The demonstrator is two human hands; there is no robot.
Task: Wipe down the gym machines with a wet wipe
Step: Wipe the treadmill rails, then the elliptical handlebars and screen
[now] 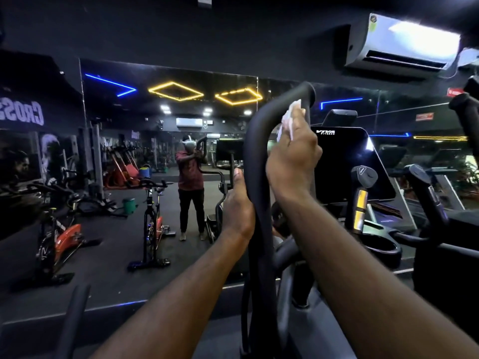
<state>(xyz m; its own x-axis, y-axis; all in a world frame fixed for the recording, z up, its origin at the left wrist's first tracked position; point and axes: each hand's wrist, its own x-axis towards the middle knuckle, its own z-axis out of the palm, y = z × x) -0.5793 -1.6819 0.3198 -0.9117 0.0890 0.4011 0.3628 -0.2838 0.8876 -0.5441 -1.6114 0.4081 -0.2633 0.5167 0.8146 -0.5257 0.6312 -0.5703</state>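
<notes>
A tall black curved handlebar (255, 141) of an elliptical machine rises in front of me. My left hand (238, 203) grips its shaft at mid-height, thumb up along the bar. Higher up, my right hand (294, 161) holds a crumpled white wet wipe (290, 119) against the inner side of the bar's upper bend. The machine's dark console screen (347, 161) stands just right of the bar.
A second black handlebar (466, 112) rises at the far right, with short grips (363, 177) and a cup holder (381, 247) below the console. A wall mirror (168, 177) ahead reflects spin bikes and me. An air conditioner (404, 45) hangs at upper right.
</notes>
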